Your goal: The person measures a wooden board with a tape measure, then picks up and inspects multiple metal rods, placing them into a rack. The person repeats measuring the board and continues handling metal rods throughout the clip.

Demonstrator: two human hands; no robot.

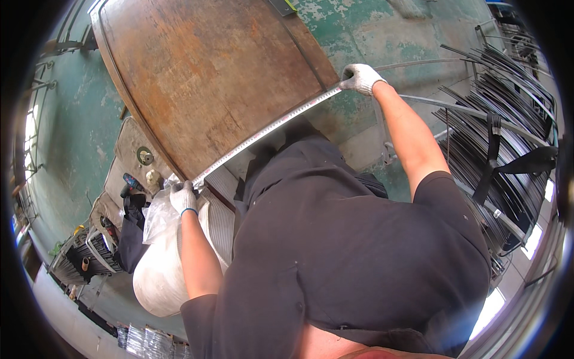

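Observation:
A white measuring tape (267, 130) is stretched along the near edge of a large brown, rust-stained table (209, 72). My left hand (183, 197), in a white knit glove with a blue cuff edge, grips one end of the tape at the table's near left corner. At the near right corner my right hand (360, 79), gloved the same way, is closed around the tape's other end. The fingers hide whatever part of the tape lies inside each hand. A green-edged dark object (283, 7) rests at the table's far edge.
Left of the table, a cloth-covered surface (122, 161) holds a drill (133, 182) and a round disc (144, 156). A bulky white sack (156, 281) stands by my left arm. On the right, a metal rack holds many thin dark rods (472, 143).

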